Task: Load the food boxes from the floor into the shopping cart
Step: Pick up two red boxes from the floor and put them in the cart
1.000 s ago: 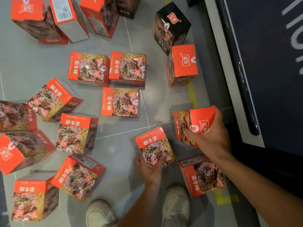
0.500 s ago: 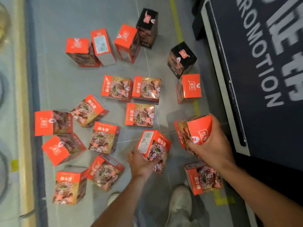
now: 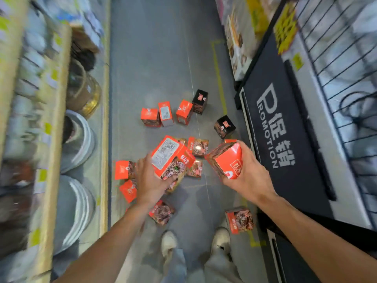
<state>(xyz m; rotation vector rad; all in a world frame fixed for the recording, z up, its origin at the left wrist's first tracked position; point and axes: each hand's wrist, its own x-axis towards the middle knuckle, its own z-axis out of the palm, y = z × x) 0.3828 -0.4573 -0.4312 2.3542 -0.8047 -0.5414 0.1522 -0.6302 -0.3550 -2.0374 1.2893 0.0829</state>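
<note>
My left hand (image 3: pixel 150 180) is shut on an orange food box (image 3: pixel 169 155), held well above the floor with its white label side up. An orange food box (image 3: pixel 227 160) sits tilted in my right hand (image 3: pixel 247 174), which is shut on it. Below them, several orange boxes lie scattered on the grey floor, among them one by my right shoe (image 3: pixel 239 219) and one near my left arm (image 3: pixel 162 213). Two black boxes (image 3: pixel 224 126) stand farther off. No shopping cart is in view.
A shelf unit with round grey containers (image 3: pixel 79 137) runs along the left. A black promotion stand (image 3: pixel 285 139) with wire racks (image 3: pixel 346 68) borders the right. My two white shoes (image 3: pixel 221 240) are at the bottom. The grey aisle floor (image 3: pixel 159 58) stretches ahead.
Both hands have risen with their boxes as I stood up; the floor boxes now look far smaller. The left box has turned label side up. The view has swung up the aisle.
</note>
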